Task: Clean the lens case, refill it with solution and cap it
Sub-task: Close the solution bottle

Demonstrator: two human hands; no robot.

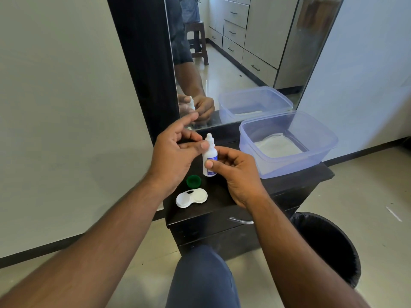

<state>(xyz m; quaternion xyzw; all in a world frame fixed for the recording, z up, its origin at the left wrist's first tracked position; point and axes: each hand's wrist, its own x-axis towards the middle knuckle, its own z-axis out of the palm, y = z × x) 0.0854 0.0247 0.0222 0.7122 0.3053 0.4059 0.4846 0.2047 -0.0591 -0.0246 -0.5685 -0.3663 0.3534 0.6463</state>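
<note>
— Between the two hands, what is held?

— A small white solution bottle (209, 160) is held upright, gripped low on its body by the thumb and curled fingers of the right hand (235, 174). Its nozzle end is touched by the thumb of the left hand (175, 152), whose other fingers are loosely spread; whether a cap is pinched there cannot be told.

— And below the hands?

— Just under the left hand a green cap (193, 181) is seen lying open side up on the dark cabinet (289, 185). Nearer the person, the white lens case (191, 197) is laid flat with both wells uncovered. Beyond the right hand, a clear plastic tub (289, 143) with a white cloth (278, 146) inside is set against the mirror (244, 52).
</note>
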